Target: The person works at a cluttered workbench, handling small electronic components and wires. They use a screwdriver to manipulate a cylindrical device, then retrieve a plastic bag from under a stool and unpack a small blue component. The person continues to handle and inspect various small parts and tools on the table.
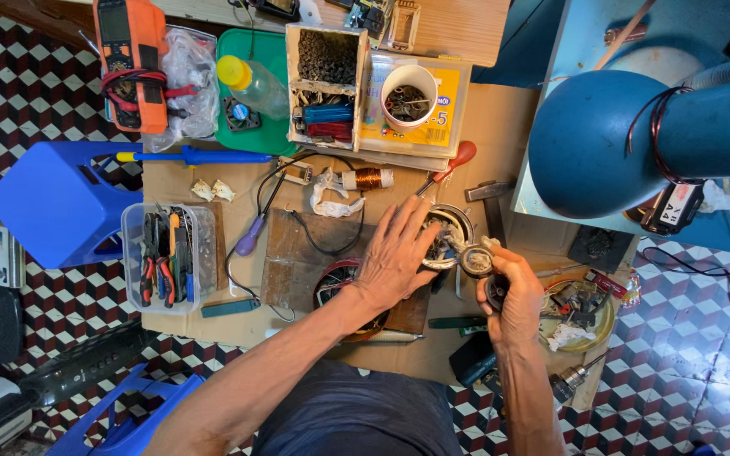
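Observation:
My left hand (397, 253) lies flat with spread fingers over a dark wooden board (297, 262), its fingertips at the rim of a small metal bowl (454, 221) holding small parts. My right hand (513, 291) is shut on a small round metal part (476, 259), like a little motor piece, held just right of the bowl. Under my left wrist shows a dark round part (335, 279) with red wire. A red-handled screwdriver (454, 162) leans toward the bowl.
A clear tub of pliers (168, 257) stands at left, beside a blue plastic stool (57, 203). Compartment boxes (327, 84), a white cup (409, 95), a yellow-capped bottle (251, 83) and an orange meter (131, 63) line the back. A blue lamp (601, 139) overhangs the right. A copper coil (367, 178) lies in the middle.

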